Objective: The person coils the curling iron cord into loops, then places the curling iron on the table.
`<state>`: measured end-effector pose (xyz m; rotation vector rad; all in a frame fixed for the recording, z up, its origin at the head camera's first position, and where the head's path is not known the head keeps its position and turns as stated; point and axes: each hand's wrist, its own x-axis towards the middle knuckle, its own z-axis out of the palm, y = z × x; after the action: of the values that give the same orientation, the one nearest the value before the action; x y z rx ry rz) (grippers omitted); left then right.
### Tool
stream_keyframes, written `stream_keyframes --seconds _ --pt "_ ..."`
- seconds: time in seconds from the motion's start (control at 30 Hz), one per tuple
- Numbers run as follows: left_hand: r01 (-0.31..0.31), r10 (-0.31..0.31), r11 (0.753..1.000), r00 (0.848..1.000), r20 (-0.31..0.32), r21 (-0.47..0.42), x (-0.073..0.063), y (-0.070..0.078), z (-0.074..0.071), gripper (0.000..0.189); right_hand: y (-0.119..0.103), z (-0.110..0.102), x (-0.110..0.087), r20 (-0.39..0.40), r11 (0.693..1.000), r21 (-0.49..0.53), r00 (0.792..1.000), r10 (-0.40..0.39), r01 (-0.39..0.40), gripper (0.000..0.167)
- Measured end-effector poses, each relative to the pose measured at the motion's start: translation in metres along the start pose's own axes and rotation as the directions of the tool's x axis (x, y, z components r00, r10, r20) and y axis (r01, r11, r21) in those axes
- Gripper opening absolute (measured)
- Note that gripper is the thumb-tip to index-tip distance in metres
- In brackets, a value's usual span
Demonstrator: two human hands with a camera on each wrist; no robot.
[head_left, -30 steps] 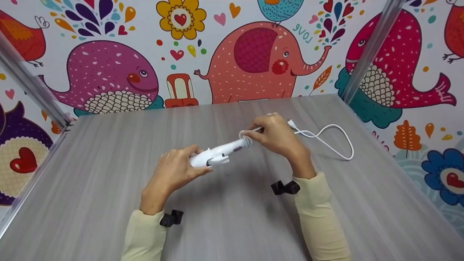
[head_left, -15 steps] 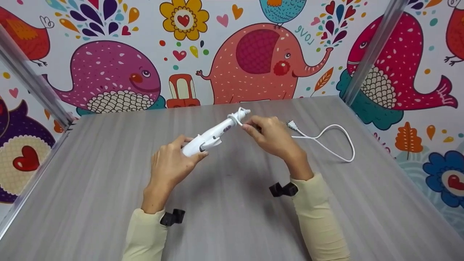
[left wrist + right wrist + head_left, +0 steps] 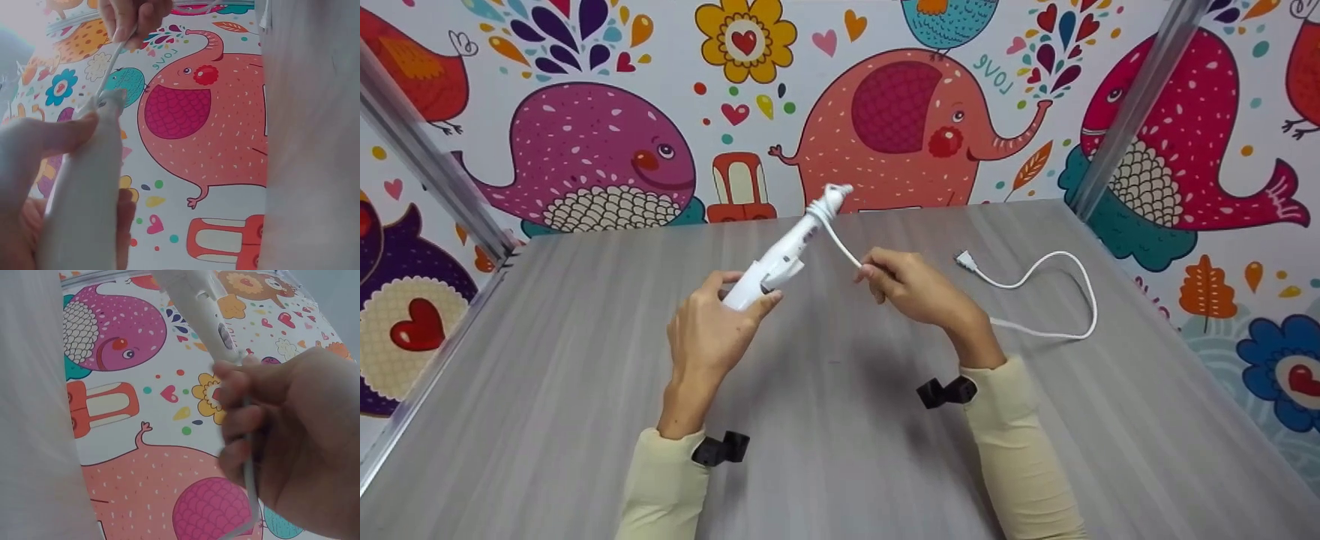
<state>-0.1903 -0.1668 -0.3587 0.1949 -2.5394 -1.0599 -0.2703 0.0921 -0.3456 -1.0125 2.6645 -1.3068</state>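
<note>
The left hand (image 3: 711,330) has its fingers and thumb bent around the thicker end of a white handheld appliance (image 3: 780,259), which is held tilted above the table (image 3: 832,435), its thin end pointing up and away. The right hand (image 3: 919,289) pinches the white cord (image 3: 841,247) between thumb and curled fingers (some turns go around the thin end), while the plug (image 3: 966,260) lies farther right.

The right hand (image 3: 292,433) apparently grips white cord (image 3: 250,484).
</note>
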Motion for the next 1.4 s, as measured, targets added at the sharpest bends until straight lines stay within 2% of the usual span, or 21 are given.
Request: stream_keyframes --seconds 0.13,0.3,0.4,0.5,0.67,0.73,0.87,1.07,1.13,1.27,1.4 --pt "0.047 -0.044 0.997 0.998 0.042 -0.066 0.004 -0.005 -0.007 0.064 0.002 0.003 0.003 0.049 0.999 0.036 0.999 0.021 -0.023 0.016" --pt "0.060 -0.036 0.984 0.989 0.140 -0.168 0.009 -0.008 -0.013 0.064 0.010 0.004 0.005 0.050 0.997 0.061 0.998 0.050 -0.053 0.015" --pt "0.051 -0.004 0.968 0.982 0.191 -0.245 0.010 -0.011 -0.015 0.058 0.017 0.003 0.007 0.041 0.995 0.079 0.998 0.051 -0.055 0.016" --pt "0.021 0.055 0.950 0.971 0.233 -0.310 0.010 -0.013 -0.014 0.051 0.026 0.001 0.008 0.025 0.994 0.107 0.999 0.032 -0.035 0.018" --pt "-0.015 0.140 0.926 0.941 0.308 -0.376 0.010 -0.014 -0.009 0.045 0.038 -0.001 0.009 -0.002 0.988 0.153 1.000 0.012 -0.012 0.020" --pt "-0.017 0.154 0.926 0.928 0.339 -0.376 0.010 -0.015 -0.008 0.044 0.042 -0.001 0.009 -0.013 0.988 0.154 1.000 0.016 -0.014 0.020" --pt "-0.023 0.155 0.946 0.908 0.389 -0.323 0.009 -0.016 -0.006 0.045 0.049 -0.001 0.010 -0.027 0.990 0.133 0.999 0.039 -0.035 0.018" --pt "-0.060 0.179 0.961 0.880 0.439 -0.271 0.008 -0.021 -0.007 0.048 0.053 -0.002 0.009 -0.072 0.981 0.086 0.981 0.179 -0.172 0.012" --pt "-0.083 0.197 0.963 0.865 0.461 -0.257 0.008 -0.023 -0.006 0.047 0.053 -0.003 0.009 -0.084 0.975 0.058 0.973 0.217 -0.213 0.012" --pt "-0.131 0.234 0.965 0.823 0.518 -0.226 0.007 -0.023 -0.004 0.043 0.053 -0.007 0.009 -0.070 0.961 0.015 0.959 0.276 -0.275 0.011" --pt "-0.159 0.234 0.971 0.791 0.565 -0.180 0.006 -0.022 -0.005 0.041 0.052 -0.013 0.006 -0.048 0.962 0.005 0.961 0.272 -0.272 0.020"
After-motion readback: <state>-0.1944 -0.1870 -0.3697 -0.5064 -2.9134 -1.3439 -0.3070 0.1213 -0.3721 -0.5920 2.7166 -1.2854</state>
